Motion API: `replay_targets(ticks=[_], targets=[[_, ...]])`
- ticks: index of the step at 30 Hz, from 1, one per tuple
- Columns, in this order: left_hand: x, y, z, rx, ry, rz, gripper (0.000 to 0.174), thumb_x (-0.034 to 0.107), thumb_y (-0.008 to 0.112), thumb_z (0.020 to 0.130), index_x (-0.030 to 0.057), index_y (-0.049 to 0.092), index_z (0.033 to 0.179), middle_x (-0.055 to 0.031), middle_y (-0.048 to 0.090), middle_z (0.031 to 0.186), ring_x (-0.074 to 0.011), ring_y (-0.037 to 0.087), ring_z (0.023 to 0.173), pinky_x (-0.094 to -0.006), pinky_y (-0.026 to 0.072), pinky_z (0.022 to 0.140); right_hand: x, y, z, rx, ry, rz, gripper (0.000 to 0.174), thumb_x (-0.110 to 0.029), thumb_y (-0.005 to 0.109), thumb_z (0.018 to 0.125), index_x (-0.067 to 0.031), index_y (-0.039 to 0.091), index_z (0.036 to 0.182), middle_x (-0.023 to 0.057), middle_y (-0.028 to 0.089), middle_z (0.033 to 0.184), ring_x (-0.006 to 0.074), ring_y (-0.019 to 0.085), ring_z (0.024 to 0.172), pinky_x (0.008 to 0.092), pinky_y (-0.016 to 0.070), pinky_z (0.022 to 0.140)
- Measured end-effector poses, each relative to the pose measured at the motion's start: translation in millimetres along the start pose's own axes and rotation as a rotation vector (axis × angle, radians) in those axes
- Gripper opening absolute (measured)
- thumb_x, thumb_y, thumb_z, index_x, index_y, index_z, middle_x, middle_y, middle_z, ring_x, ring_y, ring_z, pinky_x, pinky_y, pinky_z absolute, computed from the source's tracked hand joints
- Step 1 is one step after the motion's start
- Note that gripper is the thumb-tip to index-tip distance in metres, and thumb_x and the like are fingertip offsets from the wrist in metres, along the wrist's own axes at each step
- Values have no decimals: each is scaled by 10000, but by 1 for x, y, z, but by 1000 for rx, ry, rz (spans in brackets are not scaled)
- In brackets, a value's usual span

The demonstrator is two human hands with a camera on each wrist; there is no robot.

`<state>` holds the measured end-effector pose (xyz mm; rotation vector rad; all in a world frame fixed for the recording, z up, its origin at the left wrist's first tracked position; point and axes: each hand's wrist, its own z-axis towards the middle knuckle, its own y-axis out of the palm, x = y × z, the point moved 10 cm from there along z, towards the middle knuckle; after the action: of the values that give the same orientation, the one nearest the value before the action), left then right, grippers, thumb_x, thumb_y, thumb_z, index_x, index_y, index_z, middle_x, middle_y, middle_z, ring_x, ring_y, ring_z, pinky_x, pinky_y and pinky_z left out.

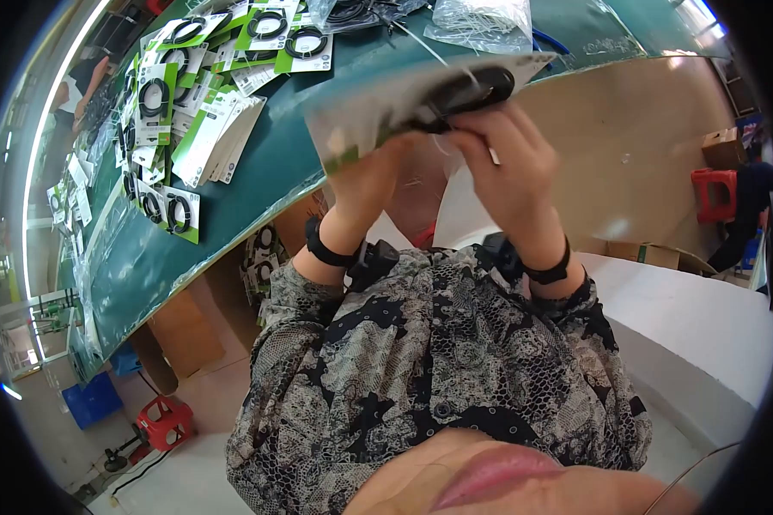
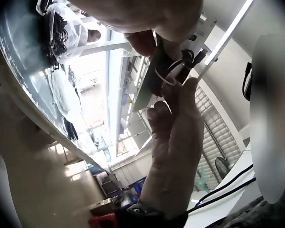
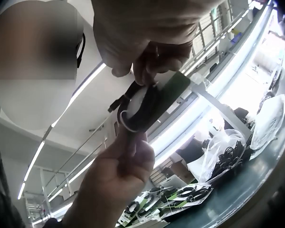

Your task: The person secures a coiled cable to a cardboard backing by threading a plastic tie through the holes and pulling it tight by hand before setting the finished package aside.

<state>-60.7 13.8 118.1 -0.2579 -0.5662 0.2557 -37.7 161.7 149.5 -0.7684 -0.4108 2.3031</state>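
A card with a green end and a coiled black cable on it is held up between both hands over the table edge. My left hand grips the card's green end from below. At the cable, my right hand pinches a thin white tie, which loops round the coil and sticks up past the card. In the right wrist view the white tie circles the black coil. The left wrist view shows the tie beside the right fingers.
On the green table lie many carded cables and a stack of cards at the left. Plastic bags sit at the back. A red stool and a white surface stand lower down.
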Motion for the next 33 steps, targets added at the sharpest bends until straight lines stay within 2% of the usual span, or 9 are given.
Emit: replay_targets(ticks=[3,7,9,11,24,28,30,31,33], targets=[[-63,7,-23,331,-597,-952,279,4,642,840,18,579,1111,-72,640,1050,-198,637,939,-307,522,802,51,-33,-8,59,217,248,272,-7,641,809,8,579,1073,107,630,1028,185,619,856,320,509,742],[-55,37,-28,238,-813,-1226,344,1,606,877,37,509,1205,-62,614,1092,-190,615,985,-302,512,839,95,3,-22,192,188,367,290,-48,665,823,-2,569,1092,104,624,1022,193,612,890,295,508,769],[-53,46,-30,240,-850,-1239,332,6,601,882,41,511,1200,-61,617,1083,-185,617,976,-302,515,828,71,21,-20,140,22,136,359,-50,682,805,-1,557,1137,119,623,1058,214,611,933,298,505,810],[-55,51,-36,250,-916,-1239,309,16,590,893,48,516,1192,-59,622,1063,-175,621,960,-302,520,804,77,53,-13,-52,229,685,477,-24,664,802,-5,492,1247,118,570,1192,215,541,1098,346,439,955],[-76,68,-62,286,-1058,-1360,199,61,611,893,63,554,1084,-48,628,1030,-163,624,896,-335,518,789,133,93,-59,-45,340,497,420,1,645,807,3,511,1205,116,576,1173,197,561,1057,321,470,903],[-92,61,-58,324,-967,-1204,205,117,595,918,54,550,1108,-53,625,1029,-176,626,895,-345,522,797,140,82,-60,-144,529,554,390,7,639,808,6,525,1181,97,592,1118,191,577,1002,316,478,884],[-94,62,-58,308,-960,-1243,232,168,575,935,43,543,1127,-58,622,1038,-182,625,904,-354,526,802,169,54,-78,209,892,823,317,-8,644,812,-3,568,1120,93,606,1027,182,583,928,319,496,825],[-96,62,-57,302,-955,-1262,251,194,566,943,38,540,1137,-60,620,1042,-186,625,908,-359,528,805,163,48,-73,206,885,820,317,-8,644,812,-3,568,1120,93,606,1027,182,583,928,319,496,825],[-100,62,-54,283,-939,-1232,268,216,554,949,34,536,1145,-63,618,1046,-188,625,907,-362,528,809,105,0,-29,194,280,253,294,-42,670,801,-32,593,1085,80,606,978,193,584,882,338,475,836]])
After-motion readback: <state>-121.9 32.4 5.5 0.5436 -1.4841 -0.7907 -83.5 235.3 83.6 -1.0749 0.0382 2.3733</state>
